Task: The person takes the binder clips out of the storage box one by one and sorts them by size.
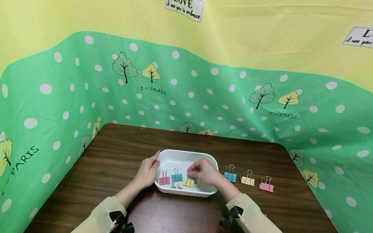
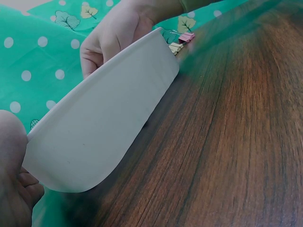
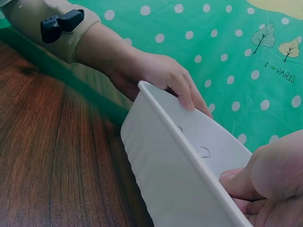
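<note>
A white tray (image 1: 186,193) sits on the table, and my left hand (image 1: 149,171) grips its left end, thumb by the rim. Inside it, my right hand (image 1: 204,171) pinches the wire handle of a yellow binder clip (image 1: 188,183). To the left of that clip are a blue binder clip (image 1: 176,177) and a pink binder clip (image 1: 164,180). A few smaller clips (image 1: 178,186) lie along the near wall, partly hidden. In the right wrist view, the tray wall (image 3: 165,161) hides most of the clips and the right fingertips.
Right of the tray, a blue binder clip (image 1: 230,177), a pale yellow one (image 1: 247,180) and a pink one (image 1: 266,186) stand in a row on the brown table (image 1: 122,139). A green and yellow printed curtain (image 1: 204,81) surrounds the table's back and sides.
</note>
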Tool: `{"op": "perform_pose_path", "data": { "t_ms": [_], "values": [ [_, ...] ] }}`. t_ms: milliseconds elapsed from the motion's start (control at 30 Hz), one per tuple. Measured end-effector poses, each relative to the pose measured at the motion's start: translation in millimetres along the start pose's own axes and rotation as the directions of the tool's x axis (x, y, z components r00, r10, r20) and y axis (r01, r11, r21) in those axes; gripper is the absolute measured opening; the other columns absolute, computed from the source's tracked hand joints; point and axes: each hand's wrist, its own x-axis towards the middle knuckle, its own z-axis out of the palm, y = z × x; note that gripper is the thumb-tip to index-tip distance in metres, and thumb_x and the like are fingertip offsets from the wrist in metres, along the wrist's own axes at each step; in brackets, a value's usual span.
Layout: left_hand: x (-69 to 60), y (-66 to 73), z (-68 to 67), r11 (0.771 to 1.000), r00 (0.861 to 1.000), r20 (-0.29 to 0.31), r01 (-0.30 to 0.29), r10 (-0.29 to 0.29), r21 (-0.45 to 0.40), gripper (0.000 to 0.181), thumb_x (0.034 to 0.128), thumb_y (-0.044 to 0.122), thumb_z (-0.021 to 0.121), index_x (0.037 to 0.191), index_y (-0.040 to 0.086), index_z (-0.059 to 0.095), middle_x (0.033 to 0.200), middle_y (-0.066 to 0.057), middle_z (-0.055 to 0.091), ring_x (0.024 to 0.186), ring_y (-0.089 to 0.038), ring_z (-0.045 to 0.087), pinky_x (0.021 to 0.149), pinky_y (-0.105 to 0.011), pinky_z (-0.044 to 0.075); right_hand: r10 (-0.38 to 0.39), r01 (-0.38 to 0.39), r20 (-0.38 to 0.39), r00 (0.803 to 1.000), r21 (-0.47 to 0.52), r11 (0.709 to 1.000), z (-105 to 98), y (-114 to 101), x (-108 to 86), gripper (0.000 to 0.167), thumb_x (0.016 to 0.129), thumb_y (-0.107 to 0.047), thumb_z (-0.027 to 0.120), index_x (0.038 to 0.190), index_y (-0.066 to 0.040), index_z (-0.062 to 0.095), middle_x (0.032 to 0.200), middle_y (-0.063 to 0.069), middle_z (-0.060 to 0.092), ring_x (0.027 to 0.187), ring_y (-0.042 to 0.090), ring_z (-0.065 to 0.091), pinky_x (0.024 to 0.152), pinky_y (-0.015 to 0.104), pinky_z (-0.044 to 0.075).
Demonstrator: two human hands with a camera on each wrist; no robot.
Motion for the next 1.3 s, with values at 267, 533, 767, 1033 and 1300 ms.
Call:
{"op": "perform_pose_path", "data": {
  "t_ms": [267,533,767,1033,1300],
  "values": [
    [-0.6,-0.3,0.9,1.000,1.000,-0.001,-0.001,0.001,-0.001,0.047,0.1079,0.001,0.047,0.152,-0.013,0.044,0.155,-0.026,0.047,0.143,-0.037,0.046,0.120,-0.050,0.033,0.012,-0.011,-0.021,1.000,0.044,0.999,-2.4,-4.2,-3.0,0.008,0.097,0.005,0.071,0.096,0.005,0.079,0.083,0.007,0.075,0.074,0.018,0.070,0.069,0.032,0.061],
    [-1.1,-0.7,0.6,1.000,1.000,-0.001,-0.002,0.002,-0.002,0.047,0.1077,0.000,0.047,0.152,-0.013,0.045,0.155,-0.026,0.047,0.143,-0.037,0.046,0.120,-0.050,0.033,-0.028,0.032,-0.051,0.998,0.077,0.997,-17.6,-12.2,-7.8,0.008,0.097,0.005,0.071,0.100,0.008,0.078,0.084,0.010,0.075,0.074,0.023,0.074,0.075,0.050,0.064],
    [-1.3,0.0,0.0,1.000,1.000,0.003,0.002,-0.002,0.004,0.047,0.1084,0.002,0.047,0.153,-0.012,0.045,0.156,-0.025,0.047,0.143,-0.036,0.046,0.120,-0.050,0.034,-0.040,0.048,-0.097,0.995,0.082,0.995,-36.2,-20.6,-17.2,0.011,0.099,0.004,0.070,0.104,0.009,0.077,0.086,0.011,0.076,0.076,0.024,0.073,0.077,0.056,0.062],
    [-1.2,0.2,-0.5,1.000,1.000,0.002,-0.006,0.006,0.014,0.046,0.1084,0.002,0.047,0.152,-0.013,0.045,0.156,-0.026,0.047,0.143,-0.037,0.046,0.120,-0.051,0.034,-0.052,0.061,-0.148,0.988,0.056,0.997,-57.1,-26.2,-32.8,0.012,0.099,0.001,0.071,0.106,0.008,0.078,0.087,0.010,0.077,0.078,0.027,0.073,0.075,0.047,0.063],
    [-0.6,0.0,-1.2,1.000,1.000,0.006,-0.007,0.007,0.019,0.046,0.1084,0.001,0.047,0.152,-0.013,0.045,0.156,-0.026,0.046,0.143,-0.037,0.045,0.120,-0.051,0.033,-0.042,0.050,-0.175,0.984,0.038,0.998,-74.4,-25.4,-49.5,0.011,0.099,0.001,0.072,0.105,0.006,0.079,0.086,0.009,0.076,0.079,0.034,0.072,0.071,0.041,0.063]
  ]
}}
